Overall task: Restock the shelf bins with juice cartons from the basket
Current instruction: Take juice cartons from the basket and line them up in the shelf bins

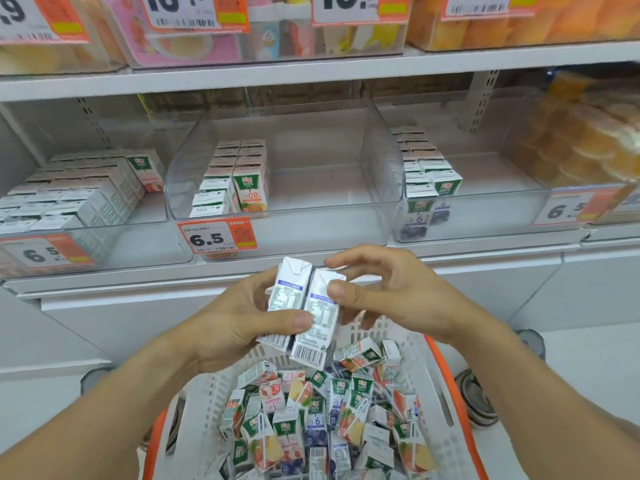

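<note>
a: start with the big stuff. what's there?

b: the shelf runs across the frame, with clear bins on it. the middle bin sits at twelve o'clock from the hands. it holds only two short rows of cartons against its left wall; the rest of its floor is bare. the left bin at ten o'clock is much fuller, and the right bin at two o'clock has a row along its left side.

a: and below?

b: the basket, white with orange trim, sits at six o'clock, heaped with loose juice cartons lying every which way.

a: the hands?

b: the left hand grips two cartons side by side, thumb pressed across their lower faces. the right hand pinches the top of the right-hand carton with thumb and fingers curled on it. both cartons are raised over the basket's far edge, just below the shelf lip.

a: what could go wrong?

b: i'd judge the pair could split: only the thumb clamps them together, so if the right hand lets go early, the outer carton may slide back into the basket. their printed backs face the camera, so the flavour is unclear from here, and they may land in the wrong bin. the bin's raised front wall could also catch a carton.
</note>
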Action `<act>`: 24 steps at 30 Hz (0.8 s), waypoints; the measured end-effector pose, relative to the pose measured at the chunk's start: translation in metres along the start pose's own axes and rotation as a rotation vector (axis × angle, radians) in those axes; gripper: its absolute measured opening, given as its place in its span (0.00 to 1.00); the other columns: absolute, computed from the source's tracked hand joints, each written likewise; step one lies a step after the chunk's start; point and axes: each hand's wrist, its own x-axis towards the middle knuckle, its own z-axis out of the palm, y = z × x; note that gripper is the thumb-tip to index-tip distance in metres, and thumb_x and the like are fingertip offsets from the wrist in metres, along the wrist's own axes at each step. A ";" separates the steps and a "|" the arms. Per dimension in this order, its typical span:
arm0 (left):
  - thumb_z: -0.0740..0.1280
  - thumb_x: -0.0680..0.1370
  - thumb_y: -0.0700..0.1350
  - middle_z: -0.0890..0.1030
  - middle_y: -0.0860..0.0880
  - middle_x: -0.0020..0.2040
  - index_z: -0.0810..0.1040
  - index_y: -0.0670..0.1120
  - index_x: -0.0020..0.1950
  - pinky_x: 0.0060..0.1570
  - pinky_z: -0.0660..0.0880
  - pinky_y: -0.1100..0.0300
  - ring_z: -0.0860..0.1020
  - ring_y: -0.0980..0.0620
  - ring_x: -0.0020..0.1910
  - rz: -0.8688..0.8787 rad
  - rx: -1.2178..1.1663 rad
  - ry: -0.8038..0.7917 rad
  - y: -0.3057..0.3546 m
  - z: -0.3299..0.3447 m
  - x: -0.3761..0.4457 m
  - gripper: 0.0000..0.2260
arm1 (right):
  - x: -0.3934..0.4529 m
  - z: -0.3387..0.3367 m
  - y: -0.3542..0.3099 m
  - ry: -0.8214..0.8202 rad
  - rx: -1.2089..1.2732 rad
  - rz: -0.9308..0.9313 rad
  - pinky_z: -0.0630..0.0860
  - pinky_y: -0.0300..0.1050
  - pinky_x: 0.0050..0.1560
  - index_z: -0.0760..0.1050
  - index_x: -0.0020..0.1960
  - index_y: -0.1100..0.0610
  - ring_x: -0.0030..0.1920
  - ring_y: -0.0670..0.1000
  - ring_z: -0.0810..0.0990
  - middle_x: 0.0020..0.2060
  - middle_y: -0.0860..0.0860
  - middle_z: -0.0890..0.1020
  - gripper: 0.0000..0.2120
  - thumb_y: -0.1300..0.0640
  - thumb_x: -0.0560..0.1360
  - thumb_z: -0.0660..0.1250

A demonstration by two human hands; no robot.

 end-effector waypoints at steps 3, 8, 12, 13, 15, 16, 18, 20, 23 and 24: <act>0.76 0.70 0.35 0.82 0.36 0.58 0.77 0.46 0.65 0.53 0.79 0.48 0.81 0.38 0.56 0.007 0.166 -0.084 0.018 0.014 0.018 0.24 | -0.007 -0.022 -0.006 -0.001 -0.044 -0.028 0.79 0.44 0.34 0.81 0.56 0.50 0.43 0.57 0.86 0.45 0.53 0.86 0.24 0.38 0.66 0.77; 0.78 0.69 0.35 0.83 0.37 0.55 0.77 0.48 0.63 0.52 0.80 0.44 0.82 0.35 0.55 0.007 0.376 -0.160 0.045 0.042 0.049 0.25 | -0.016 -0.050 -0.006 0.077 -0.101 -0.079 0.79 0.47 0.33 0.80 0.54 0.52 0.38 0.55 0.86 0.40 0.54 0.87 0.24 0.39 0.63 0.77; 0.79 0.69 0.35 0.84 0.38 0.54 0.76 0.48 0.63 0.52 0.80 0.44 0.82 0.36 0.54 0.054 0.420 -0.176 0.061 0.064 0.073 0.26 | -0.025 -0.072 -0.008 0.251 -0.097 -0.184 0.82 0.48 0.36 0.81 0.54 0.55 0.37 0.54 0.86 0.37 0.54 0.87 0.23 0.44 0.64 0.77; 0.79 0.69 0.35 0.85 0.40 0.53 0.76 0.49 0.63 0.49 0.81 0.47 0.83 0.39 0.53 0.071 0.426 -0.175 0.064 0.070 0.078 0.26 | -0.028 -0.077 -0.010 0.300 -0.115 -0.204 0.81 0.45 0.35 0.82 0.54 0.55 0.36 0.52 0.86 0.37 0.53 0.87 0.24 0.44 0.63 0.77; 0.79 0.68 0.35 0.85 0.42 0.54 0.76 0.48 0.64 0.48 0.81 0.52 0.84 0.43 0.53 0.105 0.424 -0.166 0.067 0.080 0.089 0.27 | -0.032 -0.087 -0.013 0.367 -0.120 -0.221 0.80 0.42 0.32 0.82 0.54 0.57 0.34 0.50 0.85 0.36 0.52 0.87 0.24 0.45 0.62 0.78; 0.79 0.68 0.35 0.85 0.42 0.54 0.75 0.47 0.65 0.49 0.82 0.52 0.84 0.43 0.54 0.119 0.409 -0.160 0.067 0.084 0.094 0.28 | -0.034 -0.093 -0.015 0.388 -0.106 -0.217 0.80 0.43 0.32 0.82 0.53 0.57 0.34 0.51 0.85 0.36 0.52 0.87 0.25 0.46 0.61 0.79; 0.80 0.67 0.37 0.85 0.43 0.55 0.75 0.46 0.67 0.51 0.81 0.50 0.83 0.44 0.55 0.144 0.353 -0.135 0.067 0.089 0.104 0.30 | -0.040 -0.107 -0.020 0.428 -0.098 -0.211 0.81 0.46 0.33 0.82 0.51 0.58 0.36 0.53 0.87 0.37 0.54 0.87 0.25 0.46 0.59 0.80; 0.80 0.67 0.42 0.85 0.46 0.56 0.75 0.47 0.66 0.51 0.81 0.53 0.83 0.46 0.56 0.196 0.328 -0.057 0.067 0.090 0.111 0.30 | -0.045 -0.122 -0.028 0.517 -0.133 -0.232 0.82 0.47 0.34 0.83 0.49 0.58 0.37 0.54 0.87 0.37 0.53 0.87 0.25 0.43 0.59 0.81; 0.78 0.66 0.49 0.85 0.54 0.55 0.78 0.51 0.63 0.44 0.79 0.65 0.84 0.54 0.53 0.289 0.338 0.096 0.069 0.084 0.114 0.26 | -0.038 -0.151 -0.044 0.776 -0.180 -0.258 0.83 0.47 0.36 0.84 0.47 0.54 0.39 0.52 0.87 0.37 0.51 0.87 0.23 0.39 0.62 0.80; 0.78 0.65 0.49 0.85 0.54 0.54 0.79 0.52 0.62 0.42 0.79 0.67 0.83 0.55 0.52 0.306 0.325 0.121 0.069 0.080 0.114 0.25 | -0.030 -0.160 -0.048 0.881 -0.237 -0.254 0.83 0.47 0.37 0.84 0.45 0.53 0.39 0.50 0.87 0.37 0.49 0.87 0.22 0.36 0.62 0.79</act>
